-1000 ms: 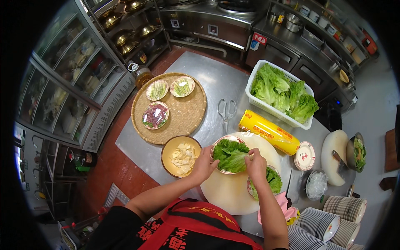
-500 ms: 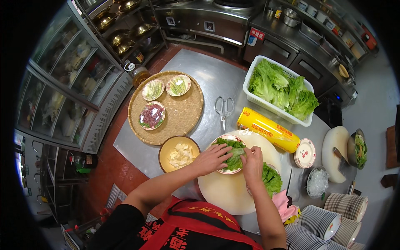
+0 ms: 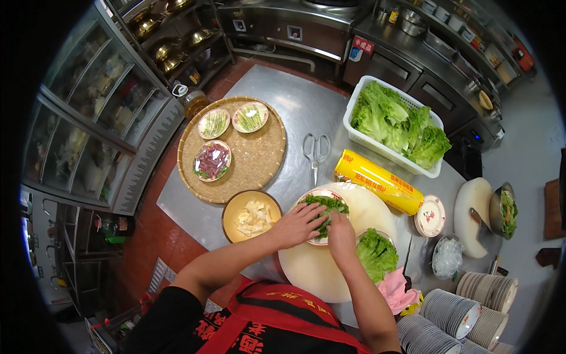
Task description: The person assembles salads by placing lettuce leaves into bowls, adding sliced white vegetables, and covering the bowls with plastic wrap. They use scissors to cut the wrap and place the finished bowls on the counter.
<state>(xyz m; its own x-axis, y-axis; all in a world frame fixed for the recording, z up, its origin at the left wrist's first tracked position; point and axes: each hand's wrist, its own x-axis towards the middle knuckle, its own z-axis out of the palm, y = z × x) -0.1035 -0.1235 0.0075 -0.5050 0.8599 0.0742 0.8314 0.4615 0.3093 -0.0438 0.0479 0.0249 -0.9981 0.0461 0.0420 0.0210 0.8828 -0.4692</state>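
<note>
On the round pale cutting board [image 3: 315,277] stands a patterned plate [image 3: 308,198] with green lettuce [image 3: 335,204] on it. My left hand [image 3: 298,225] lies over the plate's left side, its fingers stretched out flat on the leaves. From the right, my right hand [image 3: 342,237] reaches in with curled fingers pinching the lettuce; its fingertips are partly hidden. A second heap of lettuce [image 3: 376,255] sits on another plate beside my right wrist.
Beyond the board are yellow cling wrap [image 3: 379,182], scissors [image 3: 315,154] and a white basket [image 3: 437,171] of lettuce. Leftward stand a bowl of pale slices [image 3: 254,218] and a woven tray [image 3: 253,159] with three wrapped plates. Plate stacks [image 3: 443,312] are at near right.
My right hand has moved left and inward over the plate, and its leaf is now bunched toward the middle. My left hand stays nearly in place.
</note>
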